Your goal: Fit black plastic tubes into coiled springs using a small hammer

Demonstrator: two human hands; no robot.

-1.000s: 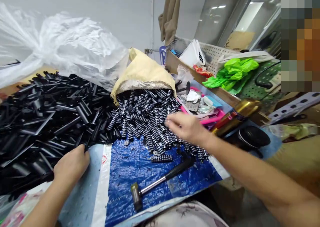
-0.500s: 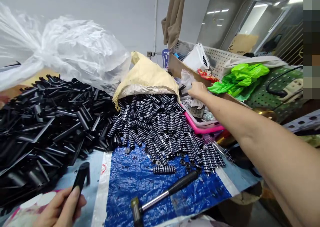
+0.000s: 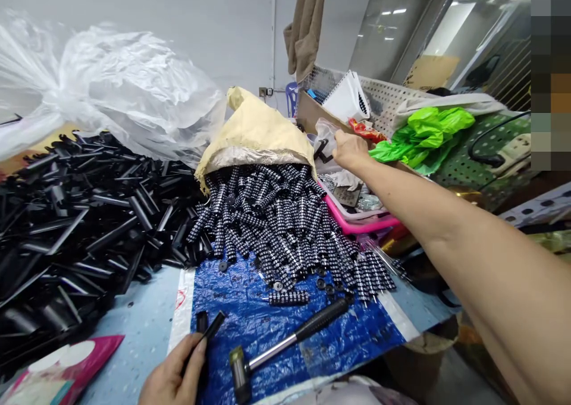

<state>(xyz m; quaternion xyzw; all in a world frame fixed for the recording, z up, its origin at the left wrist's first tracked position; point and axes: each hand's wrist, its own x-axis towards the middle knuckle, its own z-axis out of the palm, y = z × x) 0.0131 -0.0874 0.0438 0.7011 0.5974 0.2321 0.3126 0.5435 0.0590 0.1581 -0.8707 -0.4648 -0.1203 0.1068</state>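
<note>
My left hand [image 3: 176, 372] is closed on a black plastic piece [image 3: 214, 326] whose two dark ends stick up past the fingers; whether it is one part or two I cannot tell. It is over the blue woven sheet [image 3: 241, 286], left of a mallet [image 3: 274, 354] with a black grip. My right hand [image 3: 350, 150] reaches to a clear plastic bag [image 3: 328, 130] above a pink-rimmed tray [image 3: 357, 225]. Its fingers are bent, and a small dark part [image 3: 322, 150] shows beside them. Several black-and-white patterned rollers [image 3: 285, 214] lie heaped between the hands.
A large pile of black plastic parts [image 3: 89, 214] fills the left, under a clear plastic bundle [image 3: 129, 90]. A yellowish sack [image 3: 259, 125] stands open behind the rollers. A green bag [image 3: 428, 131] and a power strip [image 3: 517, 155] sit at the right.
My left hand has moved right with the black piece, from the light-blue surface to the blue sheet. My right hand stays by the clear bag, where the dark part shows more plainly.
</note>
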